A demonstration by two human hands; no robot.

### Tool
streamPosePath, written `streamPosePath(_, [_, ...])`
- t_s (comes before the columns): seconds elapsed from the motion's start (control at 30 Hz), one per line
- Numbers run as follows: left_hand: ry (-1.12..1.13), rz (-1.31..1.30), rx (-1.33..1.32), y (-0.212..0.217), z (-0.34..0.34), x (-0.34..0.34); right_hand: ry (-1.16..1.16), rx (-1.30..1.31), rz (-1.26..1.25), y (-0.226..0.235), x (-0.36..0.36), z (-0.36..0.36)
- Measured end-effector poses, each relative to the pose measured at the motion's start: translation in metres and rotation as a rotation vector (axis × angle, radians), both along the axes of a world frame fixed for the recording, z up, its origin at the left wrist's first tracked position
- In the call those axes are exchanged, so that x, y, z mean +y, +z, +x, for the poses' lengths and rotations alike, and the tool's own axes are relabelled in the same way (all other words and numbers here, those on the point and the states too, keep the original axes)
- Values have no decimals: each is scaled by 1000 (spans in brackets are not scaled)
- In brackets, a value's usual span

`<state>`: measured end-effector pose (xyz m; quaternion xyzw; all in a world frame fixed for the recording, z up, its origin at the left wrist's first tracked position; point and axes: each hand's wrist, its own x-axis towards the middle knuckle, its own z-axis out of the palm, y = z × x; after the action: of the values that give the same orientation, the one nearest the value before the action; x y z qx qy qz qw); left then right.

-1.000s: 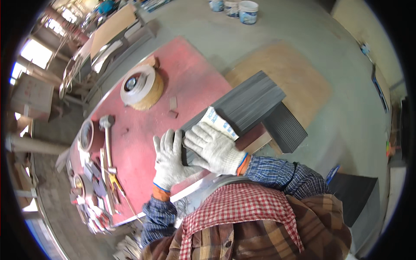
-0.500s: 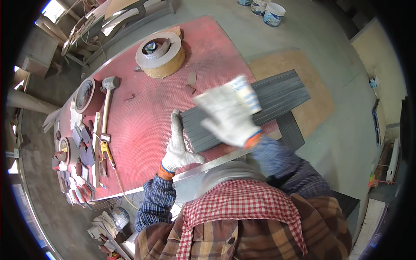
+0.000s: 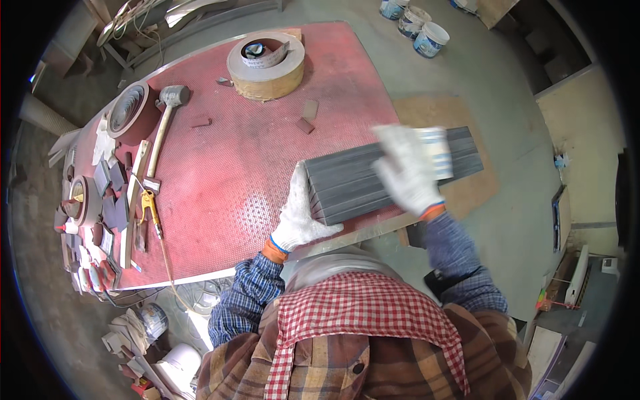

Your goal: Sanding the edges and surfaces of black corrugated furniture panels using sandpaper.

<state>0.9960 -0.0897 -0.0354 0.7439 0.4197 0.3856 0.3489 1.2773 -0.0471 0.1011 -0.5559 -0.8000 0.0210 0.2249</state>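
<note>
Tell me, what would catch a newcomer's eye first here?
Two white-gloved hands on a stack of dark grey panels at the red table's near edge: left hand at its end, right hand on top. Behind, a big roll of tan tape.

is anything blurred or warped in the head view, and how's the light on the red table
In the head view, the right hand is smeared by motion blur on the stack of dark grey boards; the left hand at the stack's end is sharp. Fisheye bends the red table edges toward the black rim. Light is bright and even, with a pale sheen near the table's middle.
</note>
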Motion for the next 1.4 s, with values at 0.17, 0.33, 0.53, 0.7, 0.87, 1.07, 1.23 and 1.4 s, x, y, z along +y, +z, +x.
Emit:
streamPosePath(0.17, [-147, -402, -254, -22, -4, -4, 527, -9, -6, -13, -34, -109])
streamPosePath(0.33, [21, 172, 87, -29, 2, 3, 635, 101, -93, 17, -70, -72])
streamPosePath(0.53, [25, -21, 157, -13, -1, -1, 474, -113, -91, 12, 2, -99])
streamPosePath(0.7, [40, 0, 33, 0, 2, 2, 387, -82, -59, -6, -19, -40])
streamPosePath(0.87, [28, -21, 43, 6, 2, 2, 290, -41, -131, 2, -14, 53])
streamPosePath(1.07, [3, -93, -6, 3, 1, 4, -177, -142, -86, 3, 18, 79])
streamPosePath(1.23, [22, -169, -162, 12, 3, -4, 366, 77, -33, -4, -46, -32])
streamPosePath(1.4, [62, -320, -115, 19, 1, -5, 495, 192, 64, -20, -15, -16])
